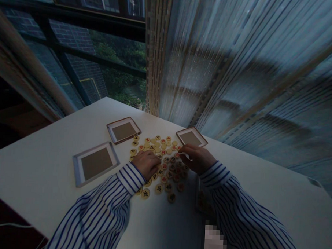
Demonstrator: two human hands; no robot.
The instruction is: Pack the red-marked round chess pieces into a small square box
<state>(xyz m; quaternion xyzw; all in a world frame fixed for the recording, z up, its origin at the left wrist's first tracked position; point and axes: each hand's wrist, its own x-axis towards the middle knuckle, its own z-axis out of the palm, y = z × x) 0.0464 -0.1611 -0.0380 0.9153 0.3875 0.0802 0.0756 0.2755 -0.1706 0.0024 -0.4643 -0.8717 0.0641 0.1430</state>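
Many round wooden Chinese chess pieces (159,188) lie loosely spread on the white table, marked in red or black; some show blank faces. My left hand (146,163) rests low over the left side of the spread, fingers together and bent down. Whatever is beneath its fingertips is hidden. At the right edge of the spread is my right hand (197,158), its index finger and thumb curved and apart, close to some red-marked pieces (178,155). No piece is plainly seen between them.
Three shallow rectangular trays stand around the pieces: a left tray (115,159), a back-left tray (107,127) and a back-right tray (206,144). Under my right forearm, a partly hidden container (197,206) holds some pieces. Beyond the white table (52,149) are a window and a striped curtain (212,67).
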